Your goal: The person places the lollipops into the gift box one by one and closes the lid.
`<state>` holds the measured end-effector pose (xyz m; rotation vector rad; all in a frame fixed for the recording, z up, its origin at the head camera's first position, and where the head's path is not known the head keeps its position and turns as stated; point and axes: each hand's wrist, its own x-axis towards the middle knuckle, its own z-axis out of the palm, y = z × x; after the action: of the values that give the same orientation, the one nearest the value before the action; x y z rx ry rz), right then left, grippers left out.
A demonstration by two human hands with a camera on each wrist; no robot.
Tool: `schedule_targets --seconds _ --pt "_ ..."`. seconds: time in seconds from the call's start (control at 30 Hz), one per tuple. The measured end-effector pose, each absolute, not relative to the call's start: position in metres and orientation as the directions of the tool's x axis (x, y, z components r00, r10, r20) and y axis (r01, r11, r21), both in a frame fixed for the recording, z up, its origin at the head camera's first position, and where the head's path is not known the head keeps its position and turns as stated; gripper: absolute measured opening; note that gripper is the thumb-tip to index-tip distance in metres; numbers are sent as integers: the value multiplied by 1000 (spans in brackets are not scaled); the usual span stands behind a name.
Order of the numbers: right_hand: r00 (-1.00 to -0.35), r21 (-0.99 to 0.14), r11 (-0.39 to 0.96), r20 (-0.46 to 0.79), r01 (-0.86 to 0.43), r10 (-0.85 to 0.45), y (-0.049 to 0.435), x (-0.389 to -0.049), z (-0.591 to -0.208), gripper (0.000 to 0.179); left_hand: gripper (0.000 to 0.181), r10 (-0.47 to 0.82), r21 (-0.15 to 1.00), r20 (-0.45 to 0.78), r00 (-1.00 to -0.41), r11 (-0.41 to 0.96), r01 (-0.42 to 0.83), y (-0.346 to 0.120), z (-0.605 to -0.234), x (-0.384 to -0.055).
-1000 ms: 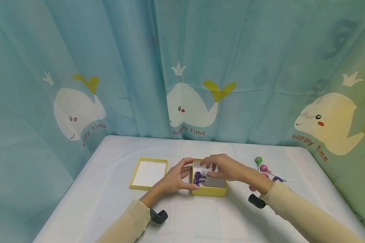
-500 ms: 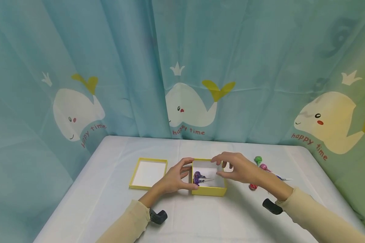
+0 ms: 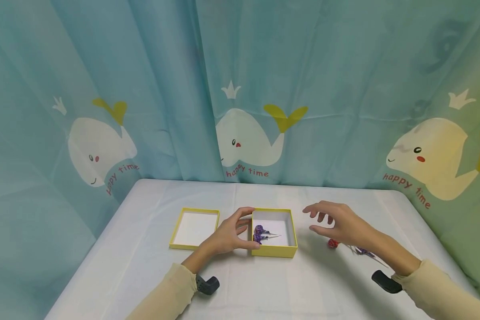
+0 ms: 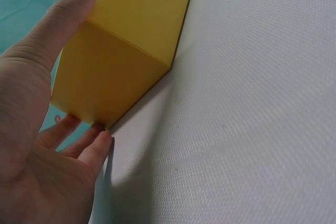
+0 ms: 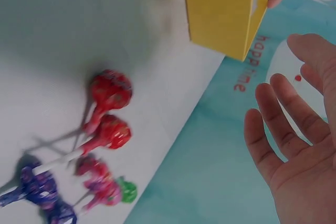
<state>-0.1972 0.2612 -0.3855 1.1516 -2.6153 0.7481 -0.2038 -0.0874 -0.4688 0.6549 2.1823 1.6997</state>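
Note:
My left hand (image 3: pixel 225 235) holds the left side of a yellow box (image 3: pixel 274 252), thumb at the near corner and fingers along the far side. In the left wrist view the thumb and fingertips touch the outer walls of the box (image 4: pixel 113 72). Inside the white interior lie two purple-wrapped lollipops (image 3: pixel 260 230), heads to the left. My right hand (image 3: pixel 340 222) is in the air right of the box, fingers loosely bent and holding nothing. Below it in the right wrist view lie red lollipops (image 5: pixel 111 92), blue-purple lollipops (image 5: pixel 39 187), a pink lollipop (image 5: pixel 105 184) and a green one (image 5: pixel 127 189).
A shallow yellow-rimmed lid (image 3: pixel 194 227) lies inner side up, left of the box. A white cloth (image 3: pixel 240 289) covers the table. Behind it hangs a blue curtain (image 3: pixel 176 89) printed with whales. My right hand and arm hide part of the lollipop pile in the head view.
My right hand has moved out of the box to the right, toward the loose lollipops. My left hand has stayed on the box, and the two purple lollipops remain inside.

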Motion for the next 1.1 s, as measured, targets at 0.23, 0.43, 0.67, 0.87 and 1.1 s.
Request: schedule_targets --seconds 0.23,0.43,0.67,0.87,1.1 --pt "-676 -340 585 410 -736 -612 280 -191 -391 44 97 518 966 41 -855 198 167 -87 -470 -205" --pt "-709 -373 604 370 -705 -600 291 -185 -400 46 97 519 966 47 -853 193 171 -87 -471 -205" --pt "-739 -421 616 256 -666 -624 302 -181 -420 46 96 524 965 58 -850 187 181 -88 -470 -204" --pt "-751 -371 661 202 -653 -629 310 -181 -433 48 96 524 965 53 -850 192 178 -89 -470 -204" --pt "-720 -281 664 238 -693 -651 315 -179 -440 48 96 525 964 60 -849 190 186 -88 -471 -205"
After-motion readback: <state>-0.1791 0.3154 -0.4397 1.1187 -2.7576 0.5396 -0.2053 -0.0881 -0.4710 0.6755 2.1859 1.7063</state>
